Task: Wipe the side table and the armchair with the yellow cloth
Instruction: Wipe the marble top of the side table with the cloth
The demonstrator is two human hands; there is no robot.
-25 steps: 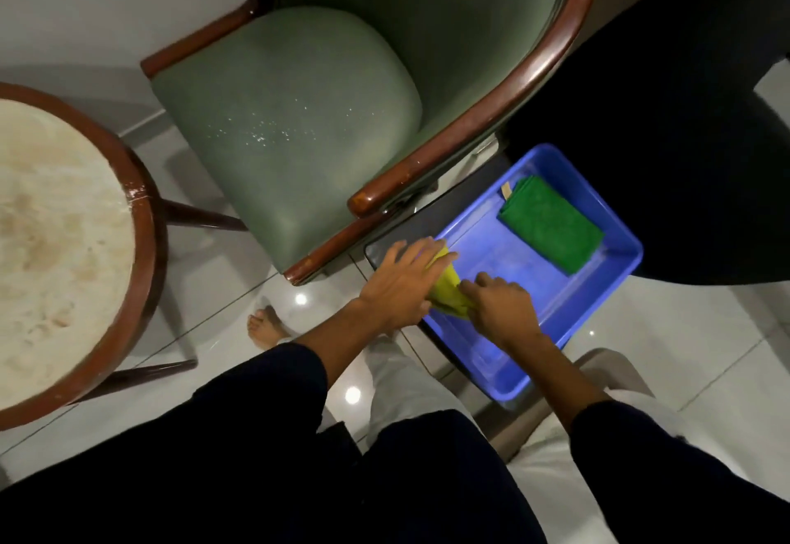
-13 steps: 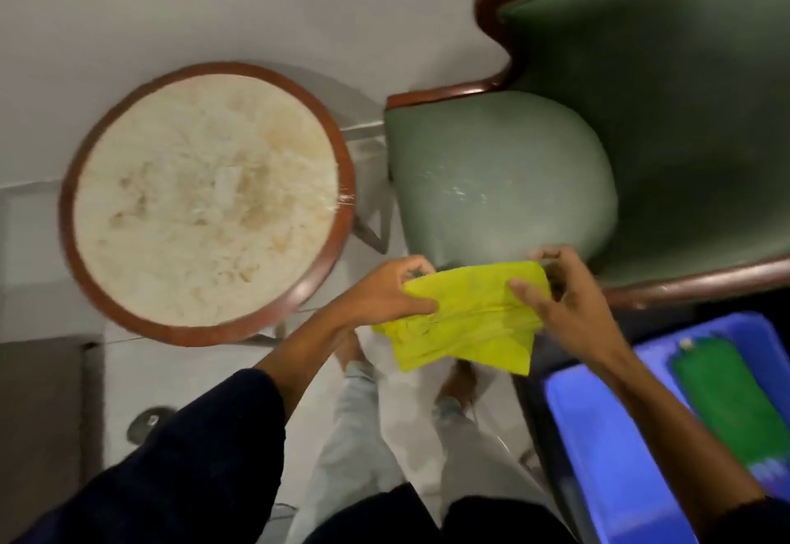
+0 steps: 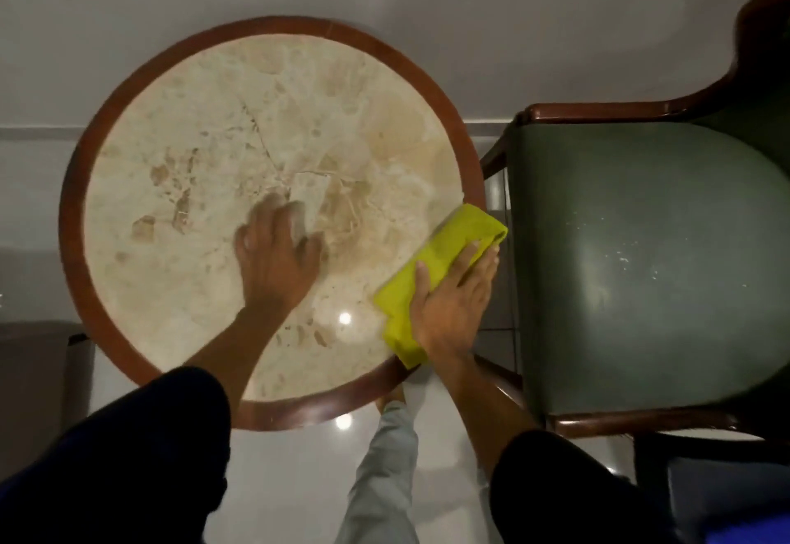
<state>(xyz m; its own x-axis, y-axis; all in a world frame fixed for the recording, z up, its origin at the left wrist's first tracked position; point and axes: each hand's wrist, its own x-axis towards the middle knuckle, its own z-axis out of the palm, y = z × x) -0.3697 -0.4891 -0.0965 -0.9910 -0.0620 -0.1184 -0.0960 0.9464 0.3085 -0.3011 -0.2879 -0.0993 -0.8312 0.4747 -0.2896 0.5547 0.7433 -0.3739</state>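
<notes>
The round side table [image 3: 171,150] has a beige marble top and a brown wooden rim, and fills the middle left. The yellow cloth [image 3: 444,252], folded, lies on the table's right edge. My right hand [image 3: 453,300] presses flat on the cloth, fingers spread over it. My left hand [image 3: 275,257] rests on the marble near the table's centre, fingers blurred, holding nothing that I can see. The green armchair [image 3: 649,265] with a dark wooden frame stands just right of the table; white specks dot its seat.
A white wall runs behind the table and chair. The pale tiled floor [image 3: 290,479] lies below, with my trouser leg and foot on it. A blue bin corner [image 3: 726,526] shows at the bottom right. A dark object sits at the left edge.
The cloth has gone from being held up between both hands in front of the chair to lying on the table's right edge under my right hand. My left hand let go and landed on the marble.
</notes>
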